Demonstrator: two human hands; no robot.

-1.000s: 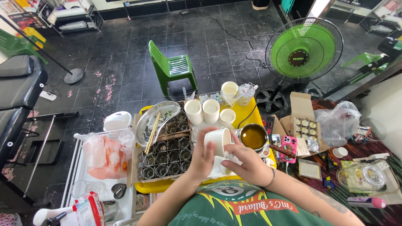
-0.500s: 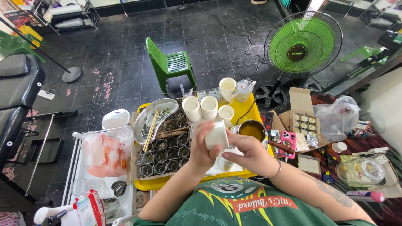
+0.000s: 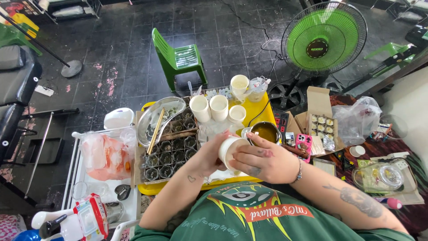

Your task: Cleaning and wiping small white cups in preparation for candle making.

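Yellow tray (image 3: 265,117); cup (image 3: 229,149) half-hidden.

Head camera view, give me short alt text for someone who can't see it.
Both hands, left hand and right hand, grip a white cup over a yellow tray of white cups, beside a bowl of brown liquid; green fan behind.

A dark tiled floor (image 3: 133,40) fills the room. A green plastic chair (image 3: 180,58) stands at twelve o'clock, a green round standing fan (image 3: 324,38) at two.
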